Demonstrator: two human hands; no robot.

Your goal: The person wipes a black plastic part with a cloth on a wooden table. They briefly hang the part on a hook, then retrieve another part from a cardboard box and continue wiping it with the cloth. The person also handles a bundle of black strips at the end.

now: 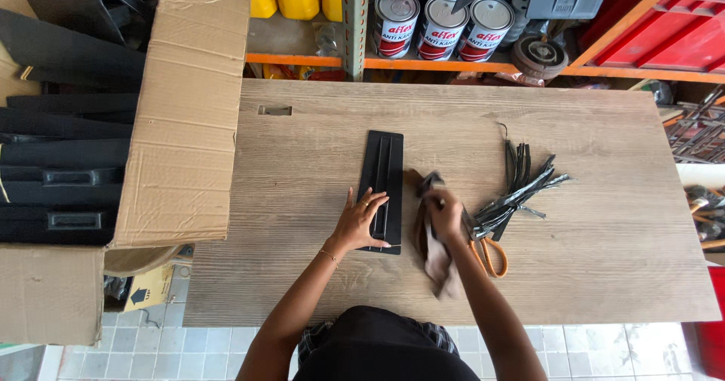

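Pressing flat on long black ribbed plastic panel (pixel 381 188): left hand (pixel 356 222), fingers spread | right hand (pixel 445 215) clutching brown cloth rag (pixel 440 264) | orange-handled scissors (pixel 491 254) beside.

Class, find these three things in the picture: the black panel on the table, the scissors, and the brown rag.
black panel (pixel 383 162), head view, on its upper half.
scissors (pixel 495 259), head view, on the orange handle loop.
brown rag (pixel 440 269), head view, on its hanging lower end.
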